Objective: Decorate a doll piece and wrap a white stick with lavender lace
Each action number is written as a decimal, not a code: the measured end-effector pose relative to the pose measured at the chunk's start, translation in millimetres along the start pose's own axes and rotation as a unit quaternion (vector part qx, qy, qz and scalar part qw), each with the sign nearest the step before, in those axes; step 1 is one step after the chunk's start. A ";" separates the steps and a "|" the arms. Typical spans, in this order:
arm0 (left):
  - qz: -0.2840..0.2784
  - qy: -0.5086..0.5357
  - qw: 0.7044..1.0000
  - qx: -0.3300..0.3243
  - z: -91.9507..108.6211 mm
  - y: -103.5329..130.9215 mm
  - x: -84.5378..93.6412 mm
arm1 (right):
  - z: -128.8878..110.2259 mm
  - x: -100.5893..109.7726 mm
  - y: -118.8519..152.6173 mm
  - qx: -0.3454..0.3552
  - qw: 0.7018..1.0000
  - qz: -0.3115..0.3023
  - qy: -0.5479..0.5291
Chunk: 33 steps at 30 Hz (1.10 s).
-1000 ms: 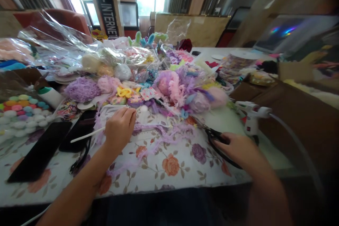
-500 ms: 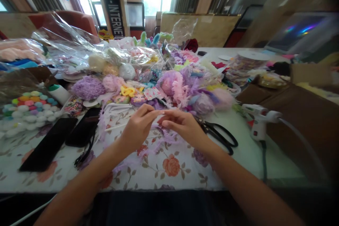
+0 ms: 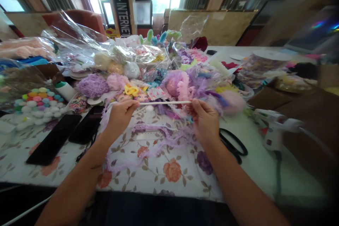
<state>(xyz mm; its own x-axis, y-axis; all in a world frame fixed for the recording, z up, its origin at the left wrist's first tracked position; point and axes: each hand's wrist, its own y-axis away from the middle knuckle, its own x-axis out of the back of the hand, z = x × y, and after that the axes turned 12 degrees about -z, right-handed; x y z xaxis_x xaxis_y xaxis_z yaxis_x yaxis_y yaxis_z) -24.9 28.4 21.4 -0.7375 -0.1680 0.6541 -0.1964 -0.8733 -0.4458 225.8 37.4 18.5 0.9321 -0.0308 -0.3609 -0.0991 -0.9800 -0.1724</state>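
Observation:
A thin white stick (image 3: 164,103) is stretched level between my two hands above the flowered tablecloth. My left hand (image 3: 120,114) pinches its left end between thumb and fingers. At the other end, my right hand (image 3: 205,116) is closed on it in the same way. Below the stick, a lilac ruffled ribbon (image 3: 153,152) trails loosely across the cloth. Under part of that ribbon lies a clear ruler (image 3: 148,134). Black-handled scissors (image 3: 234,144) rest beside my right forearm, their blades hidden behind it.
A glue gun (image 3: 272,127) stands at the right by a brown cardboard box (image 3: 293,120). Two dark phones, one of them (image 3: 53,140) nearer, lie at the left by colourful pompoms (image 3: 39,106). Yarn, trims and plastic bags (image 3: 116,54) are heaped across the back.
My hands were close together at the middle; now they are spread apart with the white stick between them. The ruler and ribbon below have come into sight. The view has shifted slightly left.

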 end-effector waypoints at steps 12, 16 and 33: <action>0.094 0.352 0.921 0.135 15.0 4.7 -20.7 | 12.4 -20.5 24.4 -0.120 0.961 -0.236 0.081; -0.026 0.149 0.988 0.031 32.5 20.0 -36.3 | 18.4 -26.8 32.8 -0.148 0.951 -0.264 0.057; 0.017 -0.004 0.989 -0.147 33.0 30.3 -50.4 | 23.5 -31.5 38.8 -0.145 0.967 -0.212 -0.006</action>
<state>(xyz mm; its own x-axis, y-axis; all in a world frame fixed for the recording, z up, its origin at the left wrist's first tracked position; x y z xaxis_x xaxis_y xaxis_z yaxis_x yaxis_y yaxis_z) 27.6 -4.6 -4.8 -0.7422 -0.1990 0.6399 -0.3526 -0.6961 -0.6254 184.4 5.0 1.6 0.8636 0.3853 -0.3251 0.3932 -0.9184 -0.0438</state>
